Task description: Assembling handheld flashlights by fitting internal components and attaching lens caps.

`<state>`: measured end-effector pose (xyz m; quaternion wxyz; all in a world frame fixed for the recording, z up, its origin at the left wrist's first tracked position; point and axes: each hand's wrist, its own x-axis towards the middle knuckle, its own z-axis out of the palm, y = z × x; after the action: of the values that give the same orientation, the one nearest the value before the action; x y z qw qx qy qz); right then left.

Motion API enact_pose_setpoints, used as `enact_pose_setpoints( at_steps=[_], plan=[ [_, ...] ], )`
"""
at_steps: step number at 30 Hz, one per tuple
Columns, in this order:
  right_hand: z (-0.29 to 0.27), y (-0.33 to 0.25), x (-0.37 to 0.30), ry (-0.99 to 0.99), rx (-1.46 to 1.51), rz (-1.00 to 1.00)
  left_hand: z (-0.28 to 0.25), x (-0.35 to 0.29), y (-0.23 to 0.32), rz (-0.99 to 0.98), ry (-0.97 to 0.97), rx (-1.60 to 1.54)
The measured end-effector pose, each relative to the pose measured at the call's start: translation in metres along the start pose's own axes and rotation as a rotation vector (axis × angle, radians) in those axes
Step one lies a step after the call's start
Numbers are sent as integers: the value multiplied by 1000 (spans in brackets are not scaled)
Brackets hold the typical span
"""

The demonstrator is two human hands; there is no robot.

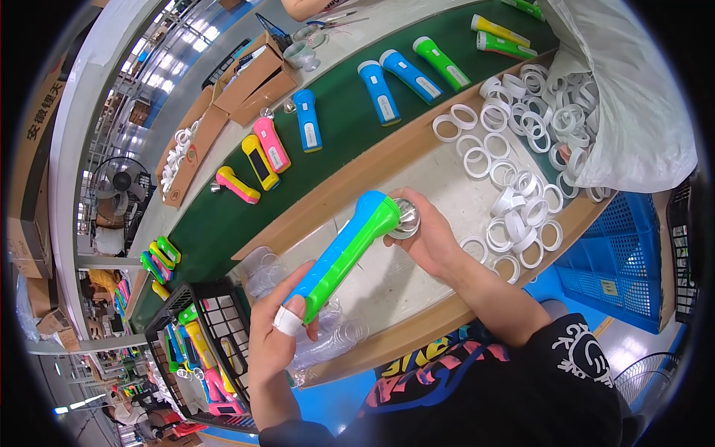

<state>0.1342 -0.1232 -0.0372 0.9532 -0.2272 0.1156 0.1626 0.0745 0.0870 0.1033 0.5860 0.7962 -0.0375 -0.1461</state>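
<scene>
A blue and green flashlight [344, 249] is held at a slant over the workbench tray. My left hand [277, 328], with white tape around one finger, grips its narrow end. At the wide end my right hand [430, 242] has its fingers closed around a shiny silver reflector [407, 217] with a pale rim, right at the flashlight's open head. Whether the reflector is seated inside cannot be made out. Right of my right hand, loose white rings [514, 223] lie in a heap. Clear round lenses [328, 339] are piled beside my left hand.
Beyond the tray's cardboard wall [350, 186], a green conveyor belt [216, 216] carries several colourful flashlights. A black crate [231, 339] of flashlights stands left, a blue crate [607, 257] right. A white bag [625, 97] spills rings; cardboard boxes [253, 82] stand behind the belt.
</scene>
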Motion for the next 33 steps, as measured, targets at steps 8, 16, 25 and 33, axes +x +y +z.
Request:
enact_pose_setpoints(
  at_steps=[8,16,25,33],
  plan=[
    [10,-4,-10,-147,-92,-11,-12,-15,15,23,38,174],
    [4,-1,-16,-229,-120,48,7,-1,9,284,-173,678],
    [39,-37,-66,-666,-1169,-751,4,-21,-40,-53,-389,-253],
    [30,-45,-43,-174,-578,129,22,3,-38,479,-93,666]
  ],
)
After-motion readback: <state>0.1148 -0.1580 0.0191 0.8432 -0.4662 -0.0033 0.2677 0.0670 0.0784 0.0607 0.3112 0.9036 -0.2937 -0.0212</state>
